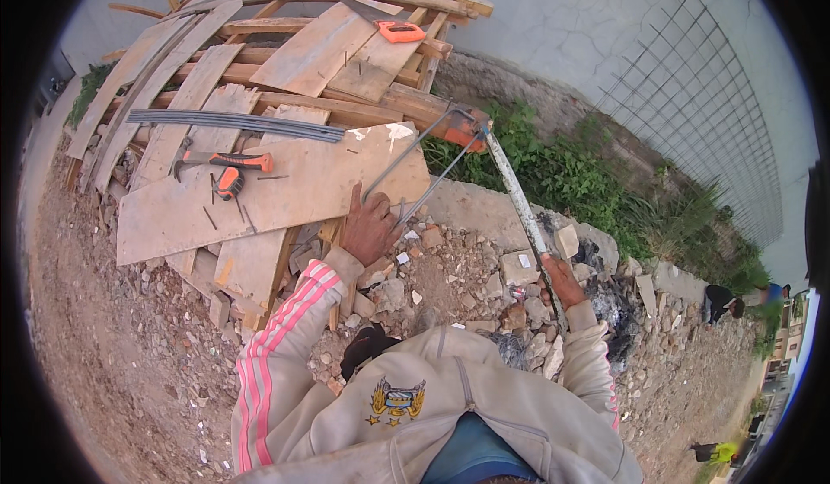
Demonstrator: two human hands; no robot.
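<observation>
Grey bent rod (394, 168) met the left hand (372, 230), fingers' grip unclear; right hand (565, 282) clasped a white bar (517, 192), whose slip could jolt the rod.

I've got the wide board (303, 194) in front of me, with the hammer (226, 160), tape measure (229, 183) and some nails (210, 217) on it. Thin rods (238, 123) sit just behind it, handsaw (380, 21) farther back on the planks (201, 77). My left hand (372, 229) and the bent rod (406, 156) are at its right end. Right of it: my right hand (564, 281) on the pole (516, 194), plants (553, 155), then mesh (692, 95). Rubble's (432, 276) on my side of it.
</observation>
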